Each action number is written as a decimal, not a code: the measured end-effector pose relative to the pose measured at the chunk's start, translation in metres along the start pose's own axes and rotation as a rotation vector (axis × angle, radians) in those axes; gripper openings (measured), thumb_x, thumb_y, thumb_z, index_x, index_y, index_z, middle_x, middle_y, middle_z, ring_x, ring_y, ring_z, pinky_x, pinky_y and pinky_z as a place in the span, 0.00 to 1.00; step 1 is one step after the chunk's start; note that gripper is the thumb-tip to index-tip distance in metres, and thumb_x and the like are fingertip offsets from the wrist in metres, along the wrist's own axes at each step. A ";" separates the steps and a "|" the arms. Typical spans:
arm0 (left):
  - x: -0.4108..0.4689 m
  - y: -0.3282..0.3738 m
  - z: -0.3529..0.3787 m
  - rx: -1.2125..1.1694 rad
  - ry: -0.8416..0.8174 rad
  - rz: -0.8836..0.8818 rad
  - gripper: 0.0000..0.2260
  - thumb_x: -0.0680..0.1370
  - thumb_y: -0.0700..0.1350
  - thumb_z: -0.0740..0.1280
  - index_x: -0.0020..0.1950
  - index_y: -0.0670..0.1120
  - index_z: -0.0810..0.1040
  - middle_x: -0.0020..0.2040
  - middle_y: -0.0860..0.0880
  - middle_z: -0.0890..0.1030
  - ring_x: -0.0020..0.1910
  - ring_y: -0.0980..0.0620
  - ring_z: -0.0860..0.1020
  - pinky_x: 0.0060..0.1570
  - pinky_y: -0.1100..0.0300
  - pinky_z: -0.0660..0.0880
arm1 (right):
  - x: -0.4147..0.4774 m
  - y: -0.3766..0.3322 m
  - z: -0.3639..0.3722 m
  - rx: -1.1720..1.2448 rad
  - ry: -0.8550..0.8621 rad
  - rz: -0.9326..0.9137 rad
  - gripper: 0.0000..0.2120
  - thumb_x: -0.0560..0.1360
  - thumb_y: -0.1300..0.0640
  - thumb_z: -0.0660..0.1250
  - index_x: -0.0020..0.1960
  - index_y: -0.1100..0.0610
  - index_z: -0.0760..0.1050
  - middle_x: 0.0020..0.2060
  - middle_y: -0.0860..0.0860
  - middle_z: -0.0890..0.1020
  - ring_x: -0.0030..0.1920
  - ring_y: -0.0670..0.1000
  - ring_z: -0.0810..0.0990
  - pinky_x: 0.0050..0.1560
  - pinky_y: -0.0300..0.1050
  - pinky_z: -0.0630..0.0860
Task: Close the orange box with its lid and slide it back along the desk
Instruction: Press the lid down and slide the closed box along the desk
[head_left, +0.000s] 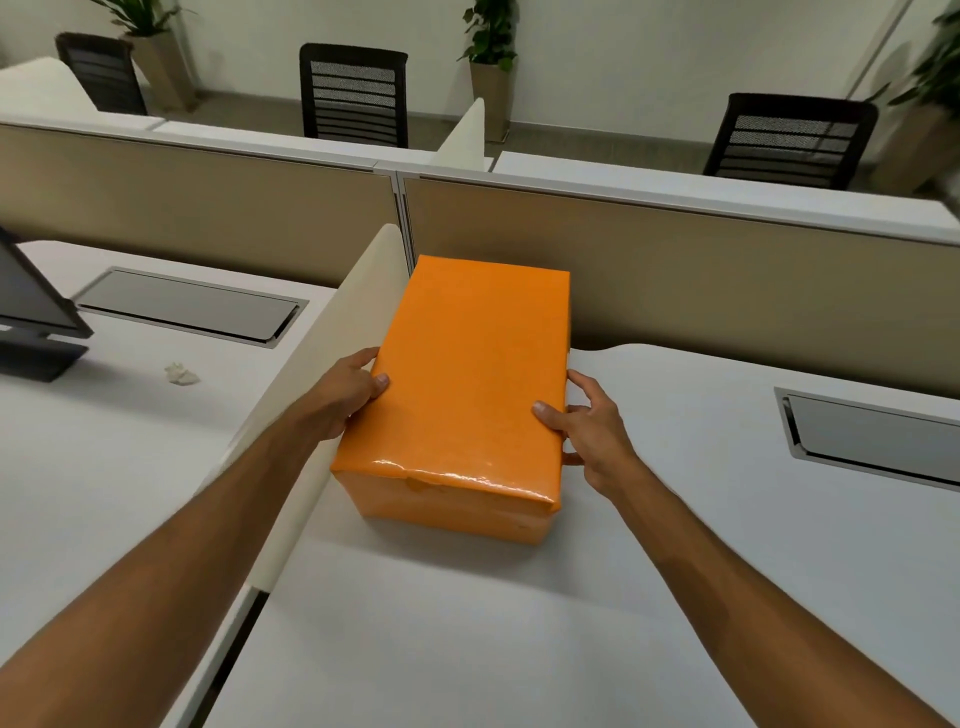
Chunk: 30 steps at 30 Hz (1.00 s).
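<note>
The orange box (467, 374) stands on the white desk (519, 623) with its lid on top, covering it fully. Its far end is close to the beige back partition. My left hand (345, 395) grips the box's left side, thumb resting on the lid. On the right side my right hand (592, 426) holds the box, thumb on the lid and fingers down the wall. The lid's near edge looks wrinkled and glossy.
A cream side divider (332, 374) runs along the box's left. The beige partition (675, 291) closes the desk's back. A cable hatch (872, 436) sits at right. The neighbouring desk holds a monitor base (31, 332), a crumpled paper (181, 374) and another hatch (192, 306).
</note>
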<state>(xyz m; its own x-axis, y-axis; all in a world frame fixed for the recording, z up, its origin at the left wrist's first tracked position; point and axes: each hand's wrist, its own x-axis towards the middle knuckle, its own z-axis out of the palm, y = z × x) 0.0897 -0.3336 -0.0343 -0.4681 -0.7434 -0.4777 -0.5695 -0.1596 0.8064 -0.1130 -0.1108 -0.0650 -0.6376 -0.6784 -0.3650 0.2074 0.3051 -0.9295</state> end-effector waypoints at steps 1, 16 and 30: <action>0.001 0.000 0.001 0.007 0.005 0.003 0.24 0.83 0.44 0.60 0.79 0.52 0.60 0.75 0.43 0.68 0.71 0.37 0.68 0.67 0.37 0.65 | 0.001 0.001 -0.001 -0.014 0.002 -0.006 0.34 0.73 0.51 0.74 0.74 0.43 0.63 0.63 0.54 0.77 0.56 0.56 0.79 0.36 0.47 0.78; -0.047 0.002 0.056 0.529 0.340 0.497 0.27 0.82 0.51 0.60 0.80 0.49 0.57 0.74 0.39 0.68 0.71 0.38 0.69 0.68 0.39 0.67 | -0.023 -0.007 -0.041 -0.519 0.122 -0.243 0.25 0.78 0.48 0.67 0.72 0.55 0.70 0.66 0.56 0.78 0.63 0.55 0.78 0.55 0.45 0.74; -0.152 0.055 0.210 0.621 0.303 0.854 0.21 0.81 0.46 0.62 0.75 0.47 0.70 0.74 0.41 0.71 0.73 0.41 0.68 0.69 0.48 0.64 | -0.104 -0.026 -0.188 -0.688 0.269 -0.408 0.16 0.78 0.53 0.67 0.65 0.55 0.76 0.61 0.54 0.80 0.57 0.52 0.79 0.53 0.42 0.73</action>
<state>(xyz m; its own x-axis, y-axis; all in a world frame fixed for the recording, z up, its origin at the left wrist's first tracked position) -0.0120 -0.0929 0.0093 -0.7329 -0.5957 0.3285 -0.4175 0.7751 0.4742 -0.1915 0.0773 0.0075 -0.7374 -0.6682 0.0984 -0.5202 0.4689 -0.7138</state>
